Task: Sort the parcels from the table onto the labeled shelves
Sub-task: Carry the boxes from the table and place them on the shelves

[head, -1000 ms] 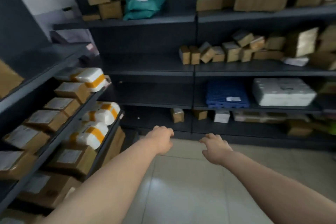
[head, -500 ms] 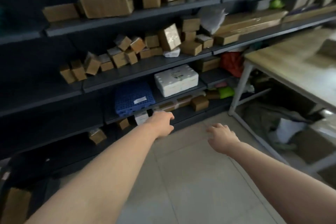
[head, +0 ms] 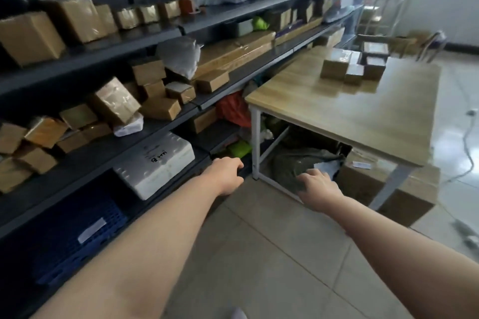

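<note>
Parcels (head: pixel 353 67) lie upper right on table (head: pixel 350 116); right hand (head: pixel 319 189) nearer, fingers relaxed apart; left hand (head: pixel 228 173) loosely curled, empty

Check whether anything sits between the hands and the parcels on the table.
Nothing visible on the tabletop. The left hand and right hand are empty, low over the floor, short of the table; the parcels cluster at its far end, bare wood between. The hands would likely have to rise over the table edge.
</note>
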